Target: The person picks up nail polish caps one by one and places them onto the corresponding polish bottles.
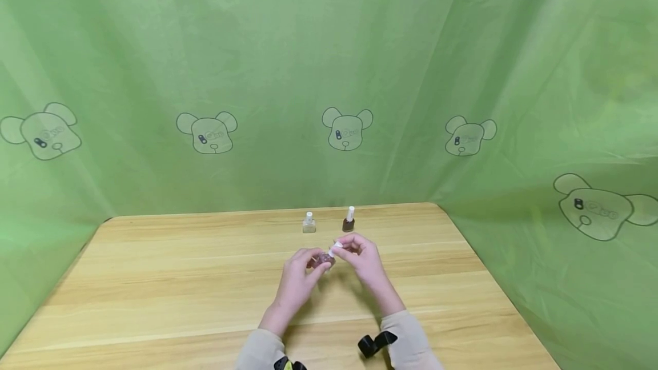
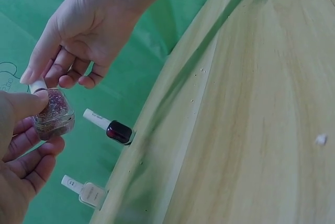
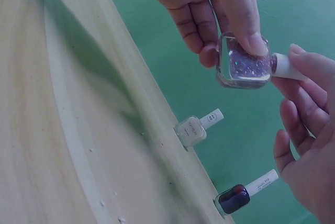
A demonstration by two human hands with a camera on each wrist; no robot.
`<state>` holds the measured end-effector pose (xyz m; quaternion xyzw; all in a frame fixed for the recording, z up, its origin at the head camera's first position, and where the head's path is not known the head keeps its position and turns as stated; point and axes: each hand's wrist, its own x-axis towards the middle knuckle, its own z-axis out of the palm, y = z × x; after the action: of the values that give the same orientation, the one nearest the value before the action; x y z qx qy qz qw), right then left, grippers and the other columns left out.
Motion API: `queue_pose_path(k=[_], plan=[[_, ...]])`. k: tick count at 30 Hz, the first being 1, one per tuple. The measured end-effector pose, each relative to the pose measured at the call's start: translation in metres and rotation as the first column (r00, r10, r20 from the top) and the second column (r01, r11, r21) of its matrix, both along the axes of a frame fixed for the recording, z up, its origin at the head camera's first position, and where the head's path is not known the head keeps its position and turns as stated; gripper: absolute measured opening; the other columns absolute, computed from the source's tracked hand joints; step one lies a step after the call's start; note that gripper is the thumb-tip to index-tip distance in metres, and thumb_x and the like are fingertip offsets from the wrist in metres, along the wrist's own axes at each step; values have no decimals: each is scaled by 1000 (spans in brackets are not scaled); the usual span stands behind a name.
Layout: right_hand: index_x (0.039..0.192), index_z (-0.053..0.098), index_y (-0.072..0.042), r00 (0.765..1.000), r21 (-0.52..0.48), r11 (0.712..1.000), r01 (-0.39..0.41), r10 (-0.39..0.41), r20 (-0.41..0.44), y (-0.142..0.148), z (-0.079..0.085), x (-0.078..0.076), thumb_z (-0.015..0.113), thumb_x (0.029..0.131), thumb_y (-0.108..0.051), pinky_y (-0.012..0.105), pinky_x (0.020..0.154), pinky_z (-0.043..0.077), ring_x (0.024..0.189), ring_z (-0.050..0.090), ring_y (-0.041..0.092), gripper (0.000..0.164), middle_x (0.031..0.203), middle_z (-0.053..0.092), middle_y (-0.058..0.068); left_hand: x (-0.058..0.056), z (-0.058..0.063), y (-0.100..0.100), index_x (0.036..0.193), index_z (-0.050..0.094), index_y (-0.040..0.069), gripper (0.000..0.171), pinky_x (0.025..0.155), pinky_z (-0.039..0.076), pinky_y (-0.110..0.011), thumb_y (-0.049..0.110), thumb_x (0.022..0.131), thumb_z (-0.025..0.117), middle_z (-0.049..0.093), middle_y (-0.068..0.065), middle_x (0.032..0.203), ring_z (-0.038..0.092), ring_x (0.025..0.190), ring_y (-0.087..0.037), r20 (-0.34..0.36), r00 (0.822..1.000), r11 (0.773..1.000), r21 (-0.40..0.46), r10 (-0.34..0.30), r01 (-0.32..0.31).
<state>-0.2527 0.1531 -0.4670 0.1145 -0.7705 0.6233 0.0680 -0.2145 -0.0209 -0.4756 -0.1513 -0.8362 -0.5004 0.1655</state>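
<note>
My left hand (image 1: 295,280) grips a square clear nail polish bottle (image 3: 243,69) filled with pink-purple glitter, thumb on one face and fingers behind. My right hand (image 1: 369,264) pinches the bottle's white cap (image 3: 285,67) between thumb and fingers. The cap is at the bottle's neck; whether it is loosened I cannot tell. Both hands hold the bottle above the table, and it is tilted. Beyond them stand two more nail polish bottles with white caps: a clear or pale one (image 1: 309,226) and a dark red one (image 1: 348,224).
The light wooden table (image 1: 169,278) stretches out on both sides of the hands. Small pale crumbs (image 2: 321,139) lie on its surface. A green curtain (image 1: 277,61) with bear-head drawings hangs behind the table's far edge and along its sides.
</note>
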Motion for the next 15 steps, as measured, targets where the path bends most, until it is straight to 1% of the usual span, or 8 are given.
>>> queue_pose_path(k=[2, 7, 9, 14, 15], plan=[[99, 65, 2, 1000, -2, 1000, 9, -9, 7, -2, 7, 5, 77, 81, -11, 21, 75, 51, 77, 60, 8, 25, 86, 70, 5, 0, 0, 1, 106, 70, 10, 25, 76, 57, -24, 24, 86, 73, 70, -3, 95, 63, 83, -12, -3, 1000, 1000, -2, 3, -3], [91, 63, 6, 998, -14, 998, 61, -61, 34, -11, 29, 19, 77, 79, -4, 19, 71, 49, 72, 57, 5, 21, 78, 67, 0, 2, 1, 2, 105, 70, 8, 25, 74, 56, -22, 23, 85, 74, 69, -3, 92, 62, 80, -11, -23, 1000, 1000, -14, 19, -19], [89, 63, 6, 995, -24, 995, 92, -91, 45, -12, 25, 16, 78, 78, -4, 18, 69, 49, 70, 57, 5, 22, 75, 64, -7, 2, 1, 3, 105, 70, 7, 26, 73, 56, -22, 22, 85, 74, 69, -3, 92, 62, 79, -11, -41, 999, 999, -26, 28, -29], [89, 64, 4, 987, -63, 987, 150, -145, 70, -13, 6, 5, 81, 76, -6, 16, 64, 48, 67, 56, 5, 24, 71, 62, -9, 4, 1, 4, 105, 69, 5, 26, 74, 58, -26, 22, 85, 74, 69, -5, 94, 64, 81, -13, -112, 991, 993, -91, 67, -77], [89, 64, 3, 986, -65, 986, 155, -151, 64, -13, 5, 5, 82, 75, -7, 16, 63, 47, 67, 55, 5, 25, 71, 62, -9, 4, 1, 4, 105, 69, 6, 26, 75, 58, -26, 22, 85, 74, 69, -5, 95, 64, 82, -14, -126, 989, 991, -105, 74, -88]])
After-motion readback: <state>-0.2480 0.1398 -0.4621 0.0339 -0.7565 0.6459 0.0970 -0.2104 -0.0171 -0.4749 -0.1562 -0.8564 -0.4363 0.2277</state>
